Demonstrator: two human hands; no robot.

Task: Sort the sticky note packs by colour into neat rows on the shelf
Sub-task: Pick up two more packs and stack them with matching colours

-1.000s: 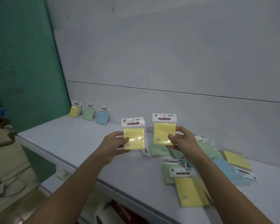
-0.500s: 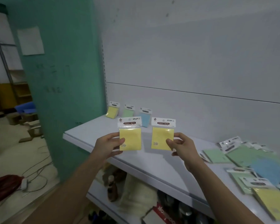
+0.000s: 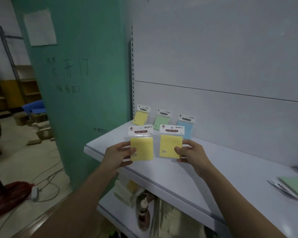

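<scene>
Packs of yellow sticky notes are up in the air, one in each hand, side by side with a small gap between them. The left hand (image 3: pixel 118 156) pinches the left yellow pack (image 3: pixel 141 145) by its left edge, thumb on the front. The right hand (image 3: pixel 190 155) pinches the right yellow pack (image 3: pixel 171 144) by its right edge the same way. Both packs stand upright with the white label on top. Past the hands, three more packs lean on the back wall of the shelf (image 3: pixel 222 169) in a row: a back yellow pack (image 3: pixel 141 116), a green pack (image 3: pixel 162 120) and a blue pack (image 3: pixel 186 125), each a little apart. The shelf top under and around the hands is bare, with room out to its front edge and its left corner. Far off to the right of the right hand, a blurry green pack at the side (image 3: pixel 294 186) lies flat.
</scene>
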